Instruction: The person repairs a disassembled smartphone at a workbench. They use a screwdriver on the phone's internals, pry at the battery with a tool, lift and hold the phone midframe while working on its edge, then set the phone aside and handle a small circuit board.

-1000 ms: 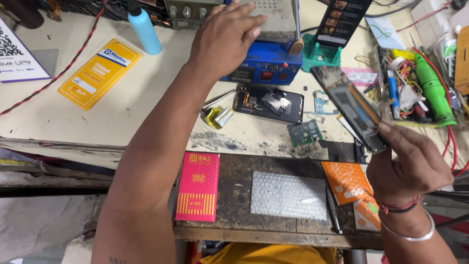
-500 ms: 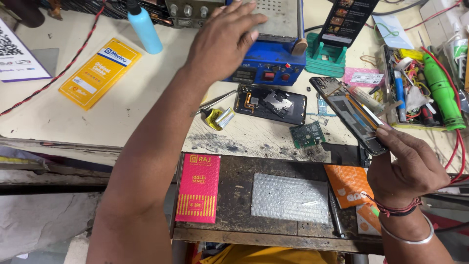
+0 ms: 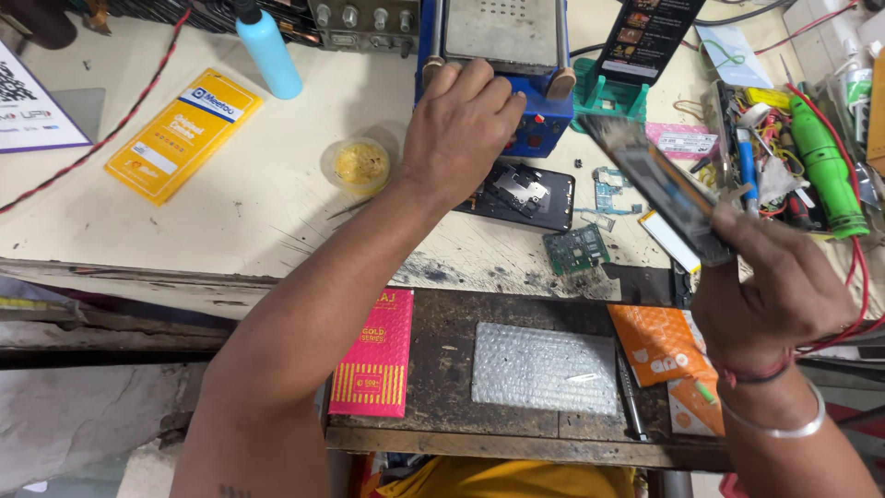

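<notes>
Blue heating station (image 3: 539,120) pressed under spread left hand (image 3: 458,124) — right hand (image 3: 770,290) pinching phone screen (image 3: 656,184) beside it — needs laying flat next.

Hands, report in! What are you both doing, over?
Left hand resting on the blue machine, gripping nothing. Right hand holding up the phone screen panel. Opened phone lies between them, untouched.

The light was bright and even, coming from above, and the pale bench (image 3: 277,203) looked clear and sharp. Soft small shadows lay under the left hand (image 3: 461,120). The phone screen (image 3: 659,184) in the right hand (image 3: 774,286) looked a bit blurry.
</notes>
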The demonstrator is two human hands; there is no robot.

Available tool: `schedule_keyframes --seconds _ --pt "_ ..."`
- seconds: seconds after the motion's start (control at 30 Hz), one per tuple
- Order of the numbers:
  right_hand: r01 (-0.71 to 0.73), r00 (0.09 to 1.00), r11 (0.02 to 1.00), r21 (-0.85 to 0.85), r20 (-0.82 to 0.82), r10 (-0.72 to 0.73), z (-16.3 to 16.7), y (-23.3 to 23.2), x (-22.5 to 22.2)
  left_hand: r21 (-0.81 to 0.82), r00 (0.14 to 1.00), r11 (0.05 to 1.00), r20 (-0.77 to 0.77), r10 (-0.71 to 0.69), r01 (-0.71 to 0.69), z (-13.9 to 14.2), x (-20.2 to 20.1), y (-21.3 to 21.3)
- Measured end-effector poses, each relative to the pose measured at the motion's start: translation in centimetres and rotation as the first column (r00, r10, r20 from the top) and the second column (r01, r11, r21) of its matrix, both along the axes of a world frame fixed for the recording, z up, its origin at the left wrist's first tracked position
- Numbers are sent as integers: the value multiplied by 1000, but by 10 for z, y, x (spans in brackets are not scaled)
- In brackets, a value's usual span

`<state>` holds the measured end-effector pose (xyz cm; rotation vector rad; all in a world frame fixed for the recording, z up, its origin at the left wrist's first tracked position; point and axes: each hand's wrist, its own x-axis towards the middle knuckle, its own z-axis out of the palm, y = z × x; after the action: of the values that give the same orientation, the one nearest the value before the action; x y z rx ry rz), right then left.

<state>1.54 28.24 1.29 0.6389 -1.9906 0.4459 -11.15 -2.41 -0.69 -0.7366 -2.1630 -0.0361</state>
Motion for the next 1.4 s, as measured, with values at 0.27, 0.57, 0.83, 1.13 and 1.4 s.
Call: schedule_keyframes --seconds 0.27,0.57,0.83,1.13,1.4 --pt "-147 985 973 178 -63 160 57 -68 -100 -43 990 989 -42 137 -139 -4 13 11" --pt "157 982 847 508 -168 -81 60 -136 -186 -21 978 986 128 167 -165 -4 16 29" --pt "-183 970 885 429 223 93 40 -121 -195 72 965 962 44 260 -262 3 29 35" --pt "-285 776 951 -121 553 303 -41 -40 -91 272 979 957 199 44 -99 -14 65 41" --pt "-270 611 939 213 792 -4 -140 56 41 372 633 883 618 -467 287 -106 201 36"
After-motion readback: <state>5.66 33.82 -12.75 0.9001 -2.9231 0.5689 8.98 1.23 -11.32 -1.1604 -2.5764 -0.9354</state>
